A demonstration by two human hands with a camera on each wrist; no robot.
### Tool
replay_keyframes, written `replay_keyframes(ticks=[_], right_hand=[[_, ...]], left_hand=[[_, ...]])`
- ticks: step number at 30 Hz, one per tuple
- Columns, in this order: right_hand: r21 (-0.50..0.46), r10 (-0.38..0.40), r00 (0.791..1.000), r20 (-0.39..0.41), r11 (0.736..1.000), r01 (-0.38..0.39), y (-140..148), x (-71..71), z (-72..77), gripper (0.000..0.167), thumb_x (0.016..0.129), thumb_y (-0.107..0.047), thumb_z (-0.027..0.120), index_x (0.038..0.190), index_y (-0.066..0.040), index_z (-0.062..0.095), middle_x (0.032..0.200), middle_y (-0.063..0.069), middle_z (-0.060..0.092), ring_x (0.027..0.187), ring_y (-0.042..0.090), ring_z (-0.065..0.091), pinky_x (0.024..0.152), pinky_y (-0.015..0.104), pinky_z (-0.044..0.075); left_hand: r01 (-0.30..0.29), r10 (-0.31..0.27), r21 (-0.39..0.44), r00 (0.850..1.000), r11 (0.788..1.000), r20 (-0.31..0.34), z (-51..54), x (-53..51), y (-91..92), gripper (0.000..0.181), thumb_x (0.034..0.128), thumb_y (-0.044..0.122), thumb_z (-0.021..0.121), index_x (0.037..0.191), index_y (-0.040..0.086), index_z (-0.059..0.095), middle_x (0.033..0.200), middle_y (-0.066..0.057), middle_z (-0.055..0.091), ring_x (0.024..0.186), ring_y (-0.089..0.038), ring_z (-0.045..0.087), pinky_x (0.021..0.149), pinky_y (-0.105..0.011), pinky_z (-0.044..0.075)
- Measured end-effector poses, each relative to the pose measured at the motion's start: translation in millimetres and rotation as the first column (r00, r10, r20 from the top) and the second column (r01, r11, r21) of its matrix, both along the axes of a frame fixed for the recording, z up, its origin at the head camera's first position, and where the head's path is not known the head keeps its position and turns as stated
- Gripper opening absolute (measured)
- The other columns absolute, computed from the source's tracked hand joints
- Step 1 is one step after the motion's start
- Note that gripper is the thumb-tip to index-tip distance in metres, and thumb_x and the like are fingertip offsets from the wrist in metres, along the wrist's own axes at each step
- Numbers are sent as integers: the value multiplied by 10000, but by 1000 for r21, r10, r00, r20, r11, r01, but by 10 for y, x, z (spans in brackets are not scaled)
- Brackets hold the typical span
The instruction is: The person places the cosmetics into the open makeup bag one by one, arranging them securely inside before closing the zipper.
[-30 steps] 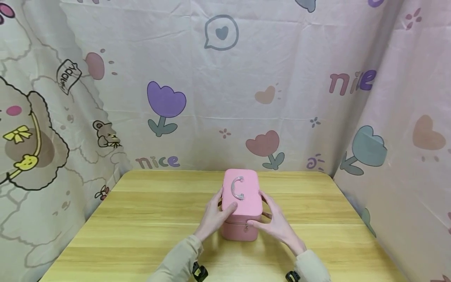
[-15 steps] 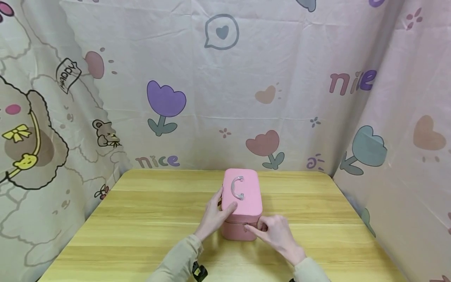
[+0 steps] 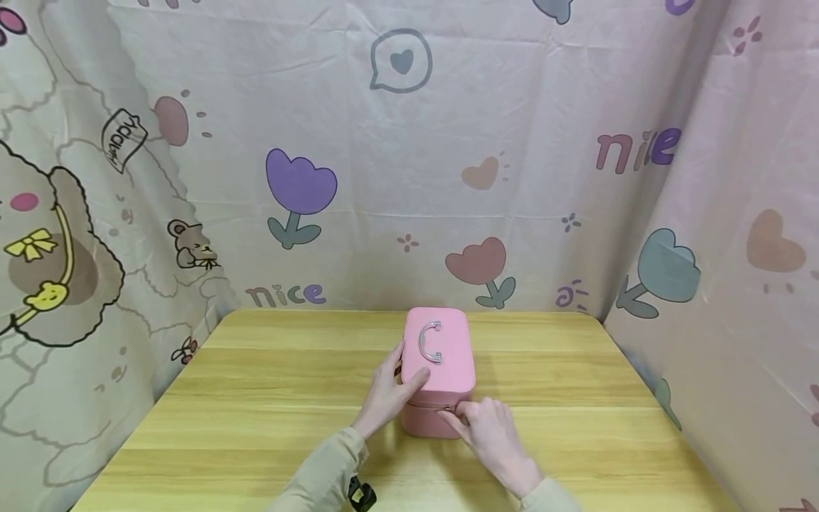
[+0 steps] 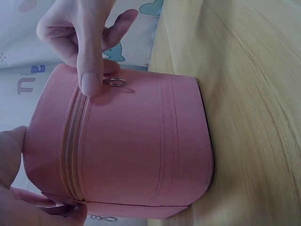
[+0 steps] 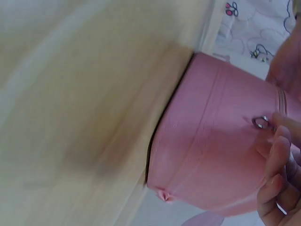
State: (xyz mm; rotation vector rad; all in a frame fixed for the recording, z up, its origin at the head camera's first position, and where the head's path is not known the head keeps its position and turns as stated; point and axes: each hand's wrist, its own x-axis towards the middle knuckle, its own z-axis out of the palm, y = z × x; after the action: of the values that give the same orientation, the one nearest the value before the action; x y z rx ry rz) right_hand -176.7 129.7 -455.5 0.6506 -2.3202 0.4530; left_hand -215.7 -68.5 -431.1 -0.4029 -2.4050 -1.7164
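A pink vanity case stands on the table with its lid down, a silver carry handle on top. My left hand holds its left side, thumb lying on the lid and fingers along the side wall. At the front right, my right hand pinches the zipper by its slider, thumb and bent index finger together. In the left wrist view the zipper runs with meshed teeth up to that thumb, and a metal ring pull shows beside it. The slider itself is covered by the fingers.
The wooden table stretches out on both sides of the case. A printed cloth curtain hangs behind the table and along both sides. A small pink bow is on the case near its base.
My right hand has left the case's right side and come round to the front zipper, its fingers now bent, then shifted slightly left. My left hand and the case have stayed in place.
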Motion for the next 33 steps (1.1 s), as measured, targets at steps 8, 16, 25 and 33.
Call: replay_keyframes(ticks=[8, 16, 25, 33], right_hand=[[-3, 30, 996, -78, 1000, -31, -25, -5, -37, 398, 724, -165, 848, 529, -239, 509, 429, -161, 339, 522, -108, 137, 496, 64, 96], [-12, 219, 975, -38, 976, -219, 89, -51, -23, 268, 756, -69, 791, 625, -205, 600, 489, -166, 422, 541, -151, 182, 486, 25, 147], [14, 294, 956, -1, 956, -294, 223, -86, -53, 142, 832, -90, 759, 792, -192, 668, 569, -176, 490, 569, -138, 301, 504, 26, 227], [-36, 332, 943, 4, 943, -332, 409, -152, -73, 221, 819, -40, 753, 714, -185, 623, 554, -181, 417, 562, -159, 260, 499, 9, 208]], left_hand=[[-2, 2, 9, 1000, 1000, 1, -13, -2, 1, 815, 939, 292, 705, 1528, -97, 298, 1566, -322, 351, 1378, -493, 459, 1125, -542, 425], [2, -2, 5, 1000, 1000, 0, -19, 7, -5, 821, 940, 292, 705, 1527, -106, 291, 1565, -329, 345, 1373, -497, 462, 1123, -541, 427], [23, -22, 14, 1000, 1000, -10, -2, -1, -26, 814, 943, 251, 700, 1526, -122, 271, 1559, -346, 339, 1378, -502, 452, 1130, -545, 413], [39, -39, 8, 999, 999, -10, 4, -18, -36, 803, 953, 246, 694, 1534, -108, 268, 1568, -330, 338, 1396, -482, 442, 1138, -534, 409]])
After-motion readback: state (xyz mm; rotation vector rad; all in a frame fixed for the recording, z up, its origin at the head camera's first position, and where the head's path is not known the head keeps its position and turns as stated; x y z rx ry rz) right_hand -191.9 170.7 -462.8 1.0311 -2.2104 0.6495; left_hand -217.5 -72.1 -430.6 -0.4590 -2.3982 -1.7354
